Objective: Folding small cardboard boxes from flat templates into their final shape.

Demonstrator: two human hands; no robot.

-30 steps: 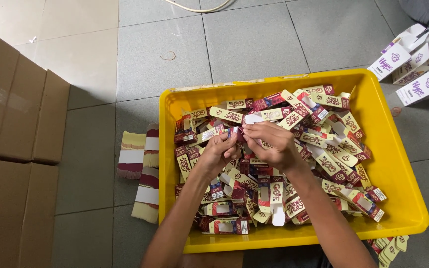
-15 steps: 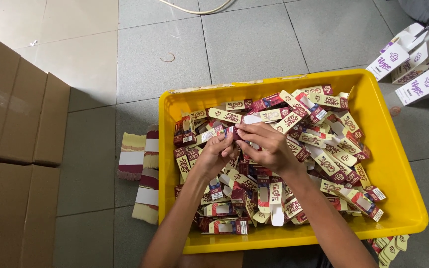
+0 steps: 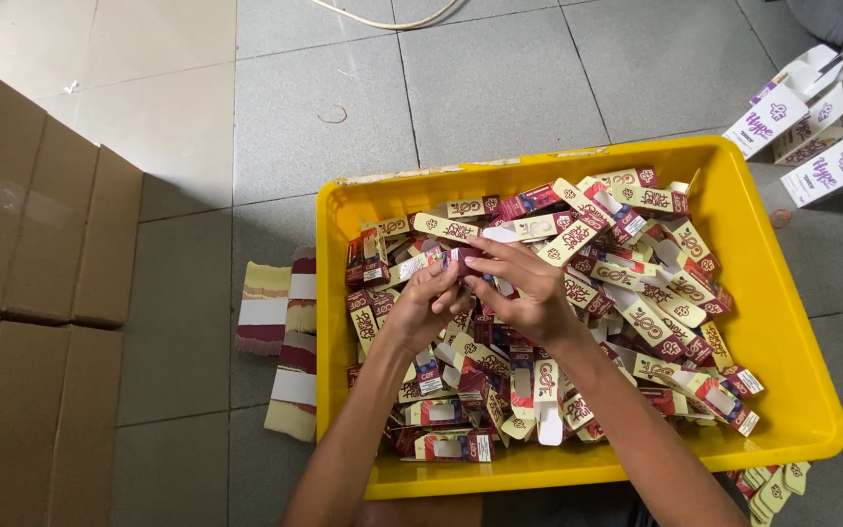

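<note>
Head view shows both hands meeting over the middle of the yellow crate [image 3: 778, 322]. The left hand [image 3: 421, 303] and the right hand [image 3: 529, 288] are closed together on one small maroon carton [image 3: 464, 260], pinched between the fingertips just above the pile of cartons [image 3: 636, 303].

The risk, as I judge it, is that the thin flap bends or tears if the fingers press too hard, because the card looks light and soft. The carton can also slip and fall into the pile, where it is hard to find again, since all pieces have the same colours.

The held carton is dark red with a cream part, small, and mostly hidden by the fingers; I cannot tell if it is fully folded. Around it the crate is filled with many such maroon and cream cartons, lying in all directions, some with open white flaps.

Left of the crate, flat stacks of unfolded blanks [image 3: 280, 322] lie on the tiled floor [image 3: 500, 88]. Further left stand brown cardboard boxes [image 3: 31, 244]. At the far right corner are white and purple cartons [image 3: 817, 127].
</note>
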